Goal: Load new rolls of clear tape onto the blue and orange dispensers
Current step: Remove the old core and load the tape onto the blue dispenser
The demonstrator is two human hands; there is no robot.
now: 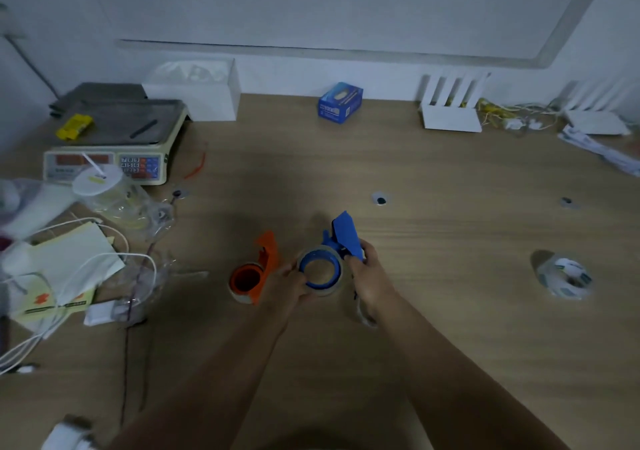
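Observation:
At the table's centre I hold the blue dispenser (343,234). A clear tape roll (334,285) sits around its blue core. My left hand (294,285) grips the roll from the left side. My right hand (363,273) holds the dispenser's handle and flap on the right. The orange dispenser (258,271) lies on the wooden table just left of my left hand, with a tape roll around its core. Another clear tape roll (564,276) lies flat far to the right.
A weighing scale (110,144) stands back left, with papers, white cables and plastic bags (114,207) in front of it. A blue box (340,103) and white racks (450,110) line the back wall. A small dark object (381,200) lies mid-table.

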